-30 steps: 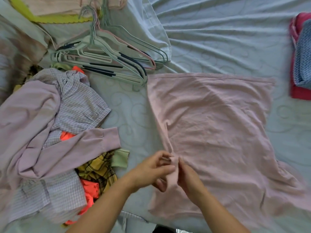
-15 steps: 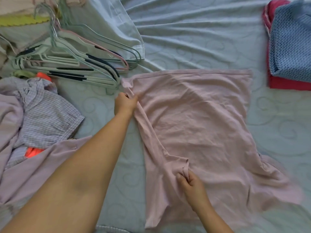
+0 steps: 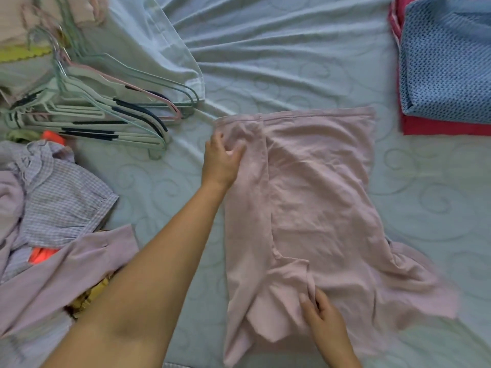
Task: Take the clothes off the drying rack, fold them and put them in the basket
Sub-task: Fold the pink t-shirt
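Pink shirt [image 3: 318, 195]: it lies flat on the bed [image 3: 265, 62], right in front of me, with its left side turned over onto the middle.
Left hand [image 3: 221, 162]: my fingers are curled into the far corner of the folded side and pinch the cloth.
Right hand [image 3: 322, 314]: my fingers pinch the sleeve edge near me.
Basket: I cannot see it.
What could go wrong: if I let go too soon or tug unevenly, the fold may slip open or go crooked. The rumpled right side could bunch up too.
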Action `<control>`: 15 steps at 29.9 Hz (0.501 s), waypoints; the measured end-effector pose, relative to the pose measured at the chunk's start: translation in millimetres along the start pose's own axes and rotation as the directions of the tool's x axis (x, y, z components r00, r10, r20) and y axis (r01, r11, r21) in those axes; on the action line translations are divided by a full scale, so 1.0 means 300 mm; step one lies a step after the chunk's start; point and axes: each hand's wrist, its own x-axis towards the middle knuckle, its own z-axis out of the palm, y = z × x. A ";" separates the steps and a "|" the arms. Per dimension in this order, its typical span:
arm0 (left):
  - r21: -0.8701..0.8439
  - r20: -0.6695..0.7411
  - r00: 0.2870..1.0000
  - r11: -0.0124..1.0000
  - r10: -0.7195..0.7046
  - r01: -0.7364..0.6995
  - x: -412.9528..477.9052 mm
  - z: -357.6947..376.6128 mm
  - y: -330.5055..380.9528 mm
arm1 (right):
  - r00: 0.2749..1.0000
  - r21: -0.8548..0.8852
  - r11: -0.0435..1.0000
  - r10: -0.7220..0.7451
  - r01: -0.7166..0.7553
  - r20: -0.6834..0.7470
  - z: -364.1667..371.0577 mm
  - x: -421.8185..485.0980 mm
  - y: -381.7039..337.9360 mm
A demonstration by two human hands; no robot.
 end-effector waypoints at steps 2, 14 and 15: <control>0.136 -0.022 0.998 0.989 -0.055 0.058 -0.120 0.029 -0.058 | 0.995 -0.013 0.998 0.057 -0.056 0.085 -0.026 0.010 0.010; 0.053 0.195 0.816 0.836 -0.545 0.546 -0.872 0.075 -0.380 | 0.998 -0.064 0.996 0.065 -0.064 0.021 -0.032 0.031 0.055; 0.036 0.210 0.812 0.835 -0.544 0.549 -0.883 0.074 -0.396 | 0.998 -0.067 0.996 0.066 -0.065 0.015 -0.027 0.024 0.062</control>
